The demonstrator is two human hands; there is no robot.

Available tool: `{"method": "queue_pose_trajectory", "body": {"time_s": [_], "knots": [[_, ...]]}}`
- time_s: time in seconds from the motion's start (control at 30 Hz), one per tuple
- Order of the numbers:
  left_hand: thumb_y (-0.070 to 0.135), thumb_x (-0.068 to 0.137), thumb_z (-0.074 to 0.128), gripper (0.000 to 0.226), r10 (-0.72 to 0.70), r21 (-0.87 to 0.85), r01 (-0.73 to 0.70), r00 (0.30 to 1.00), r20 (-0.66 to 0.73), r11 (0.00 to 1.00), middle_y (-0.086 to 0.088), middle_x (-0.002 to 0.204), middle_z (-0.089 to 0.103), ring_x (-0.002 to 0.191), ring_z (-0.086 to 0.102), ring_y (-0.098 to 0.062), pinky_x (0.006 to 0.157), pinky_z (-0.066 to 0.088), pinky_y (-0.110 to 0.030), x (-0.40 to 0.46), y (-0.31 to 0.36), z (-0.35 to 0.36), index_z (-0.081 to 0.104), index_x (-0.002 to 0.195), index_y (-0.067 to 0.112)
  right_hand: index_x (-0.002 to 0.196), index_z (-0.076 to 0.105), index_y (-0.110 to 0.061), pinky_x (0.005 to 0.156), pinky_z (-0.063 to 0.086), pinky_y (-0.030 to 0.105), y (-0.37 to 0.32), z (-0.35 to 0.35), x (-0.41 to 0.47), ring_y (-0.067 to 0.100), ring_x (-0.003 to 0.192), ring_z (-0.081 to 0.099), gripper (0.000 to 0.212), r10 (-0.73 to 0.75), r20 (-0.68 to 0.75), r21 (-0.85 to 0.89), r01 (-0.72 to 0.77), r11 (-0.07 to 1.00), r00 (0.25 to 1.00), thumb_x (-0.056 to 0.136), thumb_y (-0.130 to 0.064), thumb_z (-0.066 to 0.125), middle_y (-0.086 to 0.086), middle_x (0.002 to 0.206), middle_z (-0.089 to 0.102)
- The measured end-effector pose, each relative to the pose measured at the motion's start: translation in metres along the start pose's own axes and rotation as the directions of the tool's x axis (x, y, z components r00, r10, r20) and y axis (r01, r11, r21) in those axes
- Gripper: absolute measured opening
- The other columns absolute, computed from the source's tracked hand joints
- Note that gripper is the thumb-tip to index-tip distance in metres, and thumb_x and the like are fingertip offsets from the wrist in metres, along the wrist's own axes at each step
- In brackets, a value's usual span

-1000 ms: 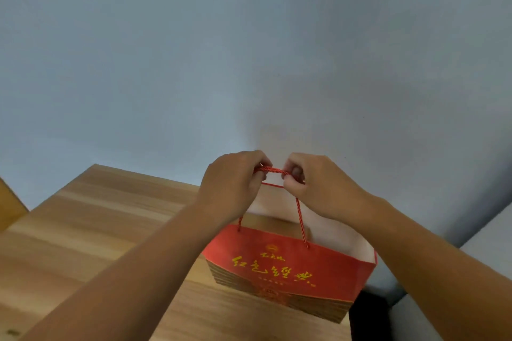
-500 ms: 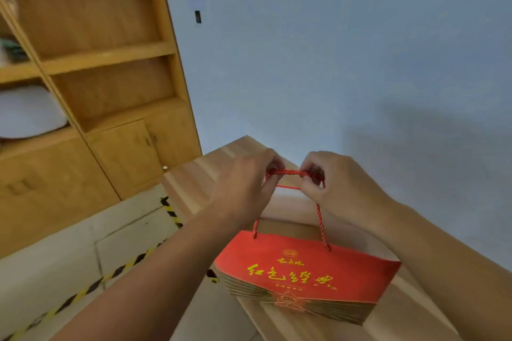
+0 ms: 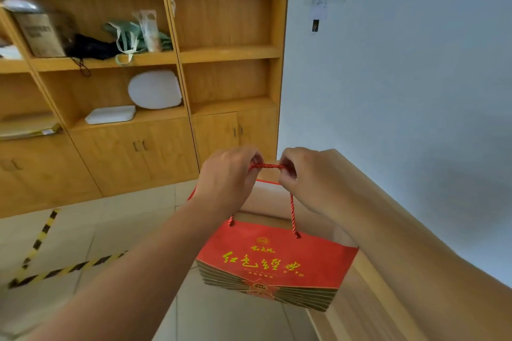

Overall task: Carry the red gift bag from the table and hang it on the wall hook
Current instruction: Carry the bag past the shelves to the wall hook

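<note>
The red gift bag [image 3: 277,263] with yellow lettering hangs in the air, partly over the floor and partly over the wooden table's [image 3: 360,299] left edge. Its red rope handle [image 3: 267,166] is stretched between my two hands. My left hand [image 3: 227,177] pinches the handle's left end and my right hand [image 3: 307,174] pinches its right end. High on the pale wall is a small dark hook [image 3: 315,25] below a whitish patch, well above and beyond the bag.
A wooden shelf unit [image 3: 227,52] with cupboards fills the left and centre, holding bags, a box and white items. Yellow-black tape [image 3: 66,268] runs across the tiled floor. The pale wall [image 3: 415,91] stands to the right.
The view has swung left from the wall to the shelf unit and the hook. The bag has moved off the table toward its left edge, still held by both hands.
</note>
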State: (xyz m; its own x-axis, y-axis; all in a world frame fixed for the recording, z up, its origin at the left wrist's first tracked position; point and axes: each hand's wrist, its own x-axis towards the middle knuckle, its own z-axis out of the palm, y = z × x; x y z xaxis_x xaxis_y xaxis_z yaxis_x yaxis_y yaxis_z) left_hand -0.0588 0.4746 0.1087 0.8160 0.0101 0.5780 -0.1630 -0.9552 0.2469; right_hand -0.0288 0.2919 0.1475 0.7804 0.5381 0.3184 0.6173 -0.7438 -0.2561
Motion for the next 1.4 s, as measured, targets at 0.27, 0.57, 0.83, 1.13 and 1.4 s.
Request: {"method": "queue_pose_trajectory", "body": {"time_s": [0.27,0.57,0.83,1.13,1.4], "knots": [[0.026,0.093,0.065,0.005,-0.043,-0.009,0.043,0.999,-0.03,0.999,0.006,0.09,0.073,0.085,0.067,-0.021,0.071,0.053,-0.039,-0.004,-0.104,-0.023,0.065,0.098,0.026,0.088,0.061,-0.016,0.061,0.052,0.043,-0.067,0.065,0.071,0.023,0.071,0.059,0.01,-0.056,-0.029,0.125,0.059,0.99,0.998,0.094,-0.02,0.055,0.003,0.08,0.062],[0.024,0.091,0.068,0.005,-0.09,-0.023,0.089,0.995,-0.043,0.996,0.006,0.085,0.073,0.08,0.068,-0.022,0.071,0.052,-0.041,0.018,-0.194,-0.017,0.065,0.096,0.024,0.086,0.061,-0.015,0.063,0.054,0.047,-0.105,0.117,0.146,0.022,0.07,0.059,0.008,-0.101,-0.023,0.143,0.103,0.984,0.995,0.092,-0.017,0.055,0.001,0.078,0.06],[0.023,0.09,0.069,0.006,-0.136,0.015,0.137,0.99,-0.025,0.99,0.006,0.084,0.073,0.078,0.067,-0.023,0.071,0.05,-0.039,0.071,-0.269,0.017,0.065,0.094,0.025,0.089,0.062,-0.013,0.063,0.05,0.042,-0.098,0.164,0.242,0.021,0.072,0.058,0.01,-0.133,0.023,0.144,0.128,0.981,0.991,0.095,-0.017,0.056,0.004,0.082,0.062],[0.026,0.092,0.066,0.005,-0.207,0.061,0.207,0.978,-0.003,0.976,0.008,0.087,0.073,0.083,0.067,-0.022,0.074,0.054,-0.042,0.178,-0.366,0.062,0.064,0.097,0.028,0.089,0.06,-0.015,0.064,0.052,0.046,-0.072,0.214,0.4,0.026,0.076,0.058,0.009,-0.205,0.027,0.16,0.198,0.967,0.978,0.094,-0.02,0.054,0.003,0.084,0.062],[0.023,0.091,0.068,0.007,-0.251,0.074,0.252,0.968,-0.021,0.965,0.007,0.09,0.075,0.085,0.067,-0.023,0.076,0.052,-0.038,0.274,-0.459,0.096,0.067,0.097,0.026,0.09,0.059,-0.016,0.064,0.051,0.044,-0.063,0.26,0.538,0.026,0.077,0.059,0.006,-0.239,0.02,0.142,0.234,0.962,0.971,0.092,-0.02,0.055,0.001,0.086,0.061]]}}
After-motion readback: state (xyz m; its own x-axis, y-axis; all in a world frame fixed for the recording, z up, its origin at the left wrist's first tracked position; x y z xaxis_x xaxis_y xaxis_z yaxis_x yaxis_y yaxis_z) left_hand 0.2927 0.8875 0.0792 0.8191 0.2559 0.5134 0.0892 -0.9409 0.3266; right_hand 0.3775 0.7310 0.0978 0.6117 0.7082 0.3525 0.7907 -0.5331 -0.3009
